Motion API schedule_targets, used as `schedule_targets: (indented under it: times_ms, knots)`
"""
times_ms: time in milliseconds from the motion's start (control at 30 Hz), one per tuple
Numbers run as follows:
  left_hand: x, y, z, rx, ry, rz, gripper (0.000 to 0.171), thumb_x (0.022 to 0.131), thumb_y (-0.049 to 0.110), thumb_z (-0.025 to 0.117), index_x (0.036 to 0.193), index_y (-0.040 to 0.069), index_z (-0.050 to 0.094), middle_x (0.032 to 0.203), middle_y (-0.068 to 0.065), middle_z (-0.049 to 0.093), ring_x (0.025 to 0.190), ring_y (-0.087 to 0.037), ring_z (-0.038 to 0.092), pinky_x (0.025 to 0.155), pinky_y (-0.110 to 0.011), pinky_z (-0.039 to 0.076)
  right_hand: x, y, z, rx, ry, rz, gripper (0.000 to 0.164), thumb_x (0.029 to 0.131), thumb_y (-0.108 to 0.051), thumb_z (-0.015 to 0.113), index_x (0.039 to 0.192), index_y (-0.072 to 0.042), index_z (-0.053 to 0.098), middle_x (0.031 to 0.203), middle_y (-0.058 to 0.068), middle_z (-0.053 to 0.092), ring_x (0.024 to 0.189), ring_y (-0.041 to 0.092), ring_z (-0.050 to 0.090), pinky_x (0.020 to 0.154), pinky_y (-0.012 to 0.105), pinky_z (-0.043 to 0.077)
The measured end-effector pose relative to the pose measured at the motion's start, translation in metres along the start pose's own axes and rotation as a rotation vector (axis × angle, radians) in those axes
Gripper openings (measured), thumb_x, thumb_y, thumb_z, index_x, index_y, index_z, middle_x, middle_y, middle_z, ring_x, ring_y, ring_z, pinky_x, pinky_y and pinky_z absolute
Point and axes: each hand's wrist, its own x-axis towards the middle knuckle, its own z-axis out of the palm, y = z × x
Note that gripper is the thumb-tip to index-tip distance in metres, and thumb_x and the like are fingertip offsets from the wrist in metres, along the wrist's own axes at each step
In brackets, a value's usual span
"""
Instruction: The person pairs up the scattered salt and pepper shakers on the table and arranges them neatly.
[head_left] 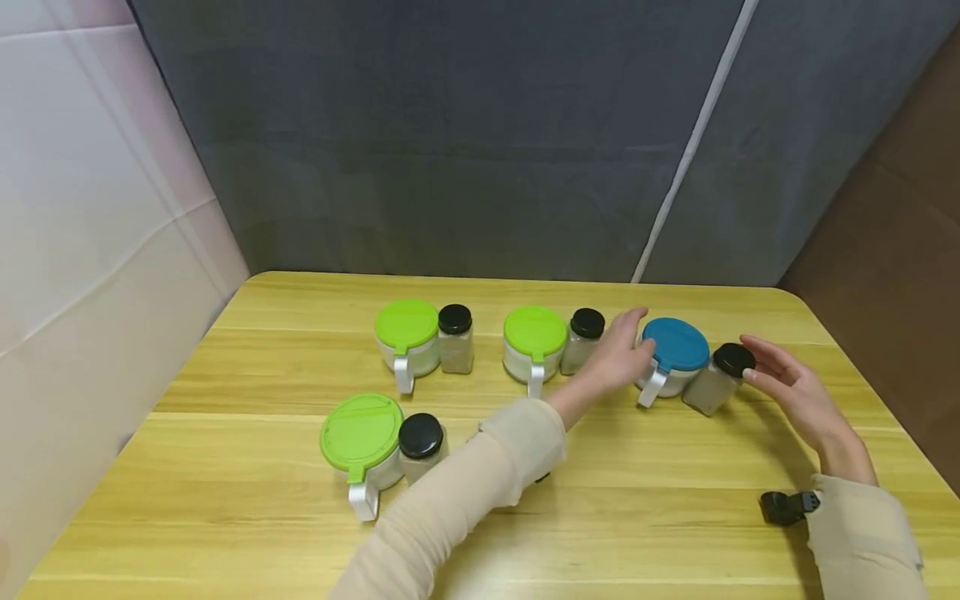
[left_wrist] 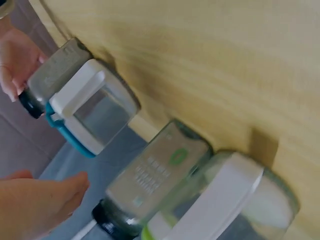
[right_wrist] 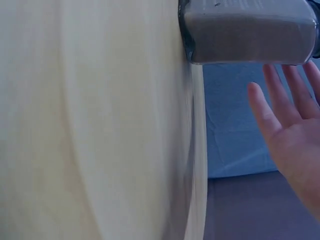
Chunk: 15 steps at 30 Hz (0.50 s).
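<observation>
A seasoning pot with a blue lid (head_left: 675, 343) and a white handle stands at the right of the table. Against its right side is a square seasoning jar (head_left: 711, 390) with a black cap, filled with grey-brown powder. My left hand (head_left: 621, 354) is at the left edge of the blue-lidded pot, its fingers extended and thumb beside the lid. My right hand (head_left: 798, 396) lies just right of the jar, fingers spread and nearly straight, fingertips close to the black cap. In the right wrist view the palm (right_wrist: 302, 142) shows bare beside the jar (right_wrist: 250, 35).
Left of my left hand stand a green-lidded pot (head_left: 535, 332) and a black-capped jar (head_left: 577, 352). Another such pair, pot (head_left: 407, 325) and jar (head_left: 455, 346), is farther left. Nearer the front are a green-lidded pot (head_left: 362, 432) and jar (head_left: 421, 437), partly behind my left sleeve (head_left: 457, 483).
</observation>
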Motion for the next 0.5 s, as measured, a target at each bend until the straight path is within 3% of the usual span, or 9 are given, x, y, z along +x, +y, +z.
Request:
schedule_targets:
  times_ms: [200, 500]
  knots:
    - [0.005, -0.009, 0.009, -0.028, -0.009, -0.042, 0.047, 0.093, 0.016, 0.038, 0.138, 0.006, 0.025, 0.139, -0.008, 0.027, 0.126, -0.018, 0.024, 0.1, -0.029, 0.022, 0.001, 0.002, 0.0, 0.128, -0.057, -0.007, 0.05, 0.09, -0.004, 0.047, 0.137, -0.01, 0.031, 0.122, -0.011, 0.042, 0.107, -0.002, 0.041, 0.08, 0.01, 0.035]
    - [0.014, -0.026, 0.019, -0.139, -0.02, -0.108, 0.047, 0.095, 0.021, 0.039, 0.138, 0.01, 0.026, 0.139, -0.004, 0.028, 0.125, -0.016, 0.026, 0.1, -0.029, 0.023, 0.003, 0.003, 0.001, 0.182, -0.132, -0.05, 0.05, 0.091, 0.001, 0.044, 0.137, -0.012, 0.031, 0.12, -0.011, 0.045, 0.106, -0.002, 0.043, 0.08, 0.012, 0.037]
